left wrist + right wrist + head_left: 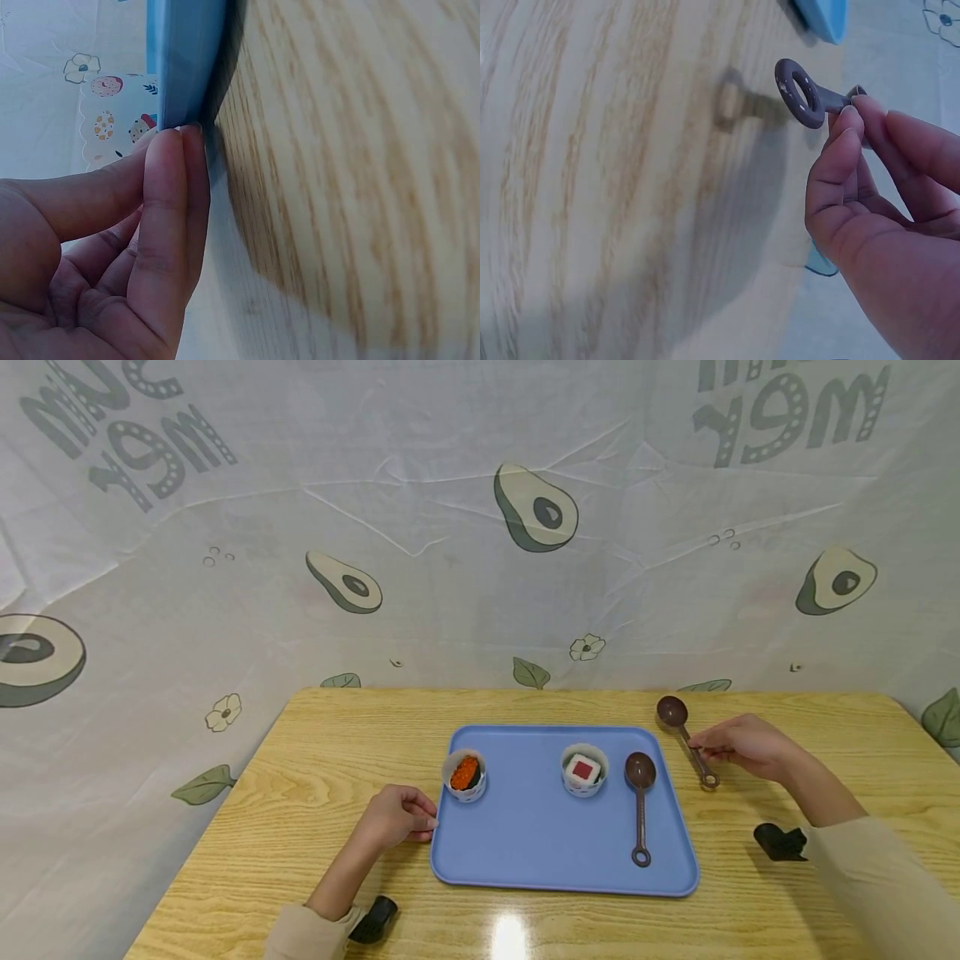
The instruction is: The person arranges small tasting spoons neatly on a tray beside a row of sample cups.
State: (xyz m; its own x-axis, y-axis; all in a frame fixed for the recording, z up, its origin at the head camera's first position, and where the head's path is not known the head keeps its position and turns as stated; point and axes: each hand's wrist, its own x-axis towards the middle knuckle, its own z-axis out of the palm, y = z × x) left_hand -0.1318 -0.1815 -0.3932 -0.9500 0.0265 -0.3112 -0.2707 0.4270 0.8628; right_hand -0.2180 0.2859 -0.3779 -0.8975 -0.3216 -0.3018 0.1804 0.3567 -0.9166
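A blue tray lies on the table, and my left hand pinches its left rim; the left wrist view has thumb and fingertips right at the tray edge. Beyond the tray's right side, my right hand holds a brown spoon by its handle, bowl pointing away. Up close in the right wrist view, the handle's ring end sticks out past the pinching fingers, over its shadow. Another brown spoon rests on the tray's right part, bowl at the far end.
On the tray's far left stands a paper cup with an orange-topped sushi piece. A second paper cup, holding white sushi with a red centre, is left of the tray's spoon. A patterned cloth hangs behind the wooden table.
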